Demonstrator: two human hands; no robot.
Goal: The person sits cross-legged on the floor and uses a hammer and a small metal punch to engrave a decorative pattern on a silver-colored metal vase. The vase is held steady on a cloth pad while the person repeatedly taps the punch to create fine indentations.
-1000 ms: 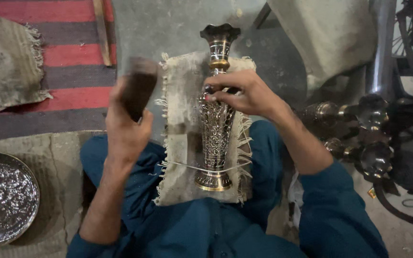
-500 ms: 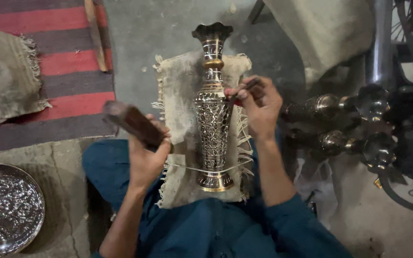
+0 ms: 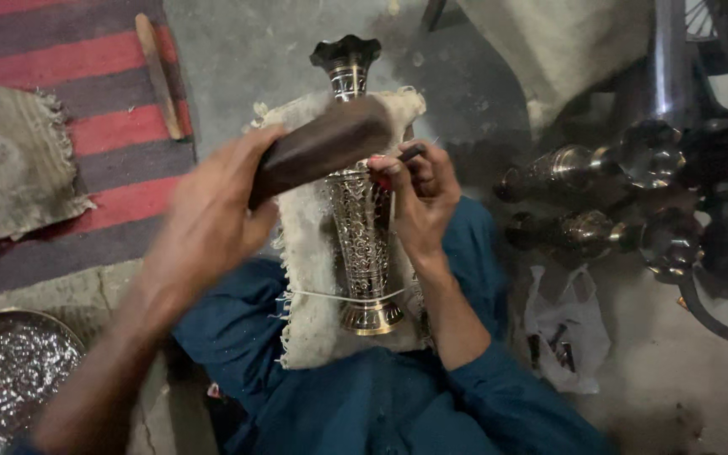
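Left hand (image 3: pixel 212 219) gripped the dark wooden mallet (image 3: pixel 322 147) over the engraved brass vase (image 3: pixel 362 244), tied mid-cushion on the white fleece pad (image 3: pixel 305 329); right hand (image 3: pixel 414 198) pinched a thin chisel (image 3: pixel 410 153), steadying it.

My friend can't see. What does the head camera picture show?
A person's left hand swings a dark wooden mallet over an engraved brass vase lying on a frayed cloth on their lap. Their right hand holds a thin tool against the vase.
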